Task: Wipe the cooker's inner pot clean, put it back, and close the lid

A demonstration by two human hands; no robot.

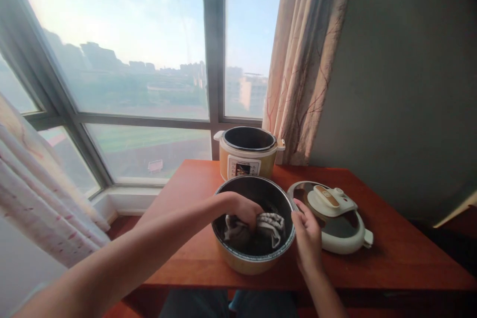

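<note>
The inner pot (254, 231) is seen lifted out of the cooker base (247, 154) and set on the table (391, 253), at the near edge, directly in front of the person. A crumpled cloth (266, 228), grey with a pale patterned fold, lies inside the pot against its bottom and far wall. The left hand (244, 210) is sunk into the pot from the left, wrist bent downward, with its fingers closed onto the cloth and pressed into it; the fingertips themselves are hidden in the folds. The right hand (307, 236) is laid on the pot's right rim, its fingers curled loosely over the edge and its thumb on the rim, so the pot is judged to be steadied rather than lifted. Just beyond the right hand's fingers, the lid (335, 216) is noted lying on the table, handle side up, close beside the pot; whether the two touch cannot be told. Beyond the left hand's fingers, the cooker base stands open and empty by the window, well apart from both hands. Judged progress: wiping of the pot's interior is under way; how much of the wall is already wiped cannot be told. The pot is not yet returned to the base, and the lid is not yet refitted.
</note>
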